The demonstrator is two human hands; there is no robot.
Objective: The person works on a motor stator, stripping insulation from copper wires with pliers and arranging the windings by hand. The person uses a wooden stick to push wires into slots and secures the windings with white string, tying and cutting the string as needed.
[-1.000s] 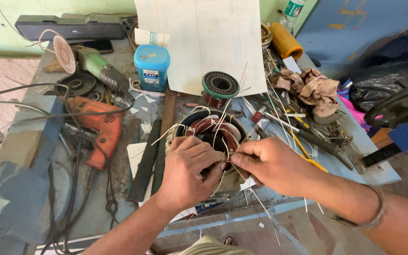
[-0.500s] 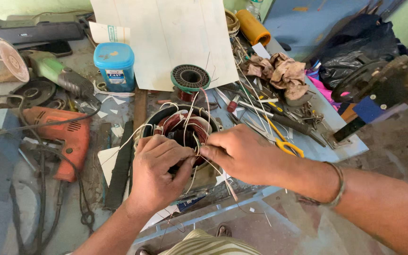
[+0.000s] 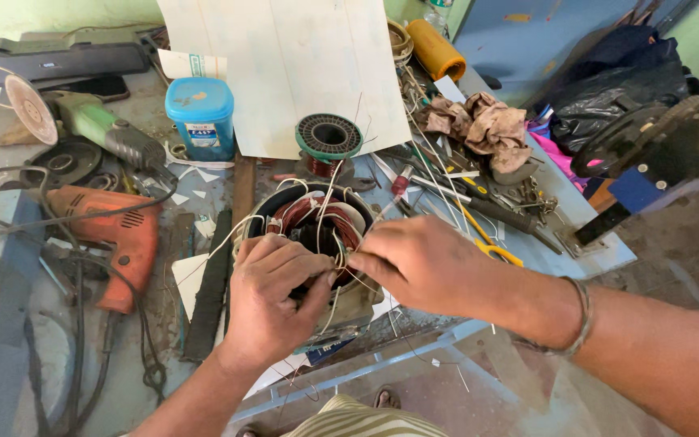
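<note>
Both hands at the motor stator [image 3: 317, 235] — tucking its copper winding leads.
Left hand [image 3: 273, 295] clamps the stator rim; right hand [image 3: 422, 263] apparently pinches a thin lead — next, gentle threading.

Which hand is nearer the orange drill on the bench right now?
Left. The left hand grips the motor stator, just to the right of the orange drill. The right hand is on the stator's far side, pinching wires, farther from the drill.

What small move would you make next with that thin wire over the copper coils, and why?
Probably draw the thin wire snug with the right hand: its fingers pinch it at the motor stator, the left hand presses the copper coils, and loose ends stick up.
</note>
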